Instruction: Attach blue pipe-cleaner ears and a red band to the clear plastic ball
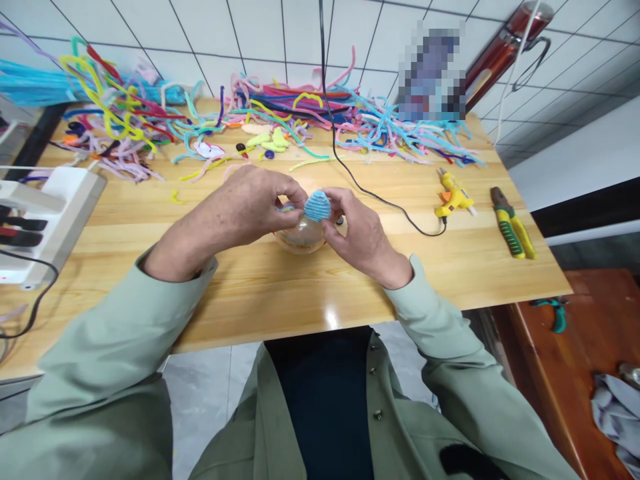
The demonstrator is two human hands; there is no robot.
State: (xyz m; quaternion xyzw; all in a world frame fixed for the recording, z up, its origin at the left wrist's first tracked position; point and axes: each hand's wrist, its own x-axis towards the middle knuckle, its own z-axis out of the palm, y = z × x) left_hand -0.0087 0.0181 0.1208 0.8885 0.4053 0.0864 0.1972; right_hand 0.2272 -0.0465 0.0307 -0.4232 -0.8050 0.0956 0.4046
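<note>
A small light-blue piece of coiled pipe cleaner (pixel 317 206), ridged and rounded, is pinched between my two hands. My left hand (pixel 245 203) has thumb and forefinger closed at its left side. Against its right side press the thumb and fingers of my right hand (pixel 357 230). Just below sits a clear round container (pixel 301 239) on the table, partly covered by my hands. What lies inside the container is hard to make out.
Pipe cleaners (pixel 295 100) in many colours lie heaped along the wall. At the right are a yellow glue gun (pixel 454 197) with a black cord, and green-yellow pliers (pixel 513 223). A white power strip (pixel 60 213) stands at the left of the wooden table (pixel 280 300).
</note>
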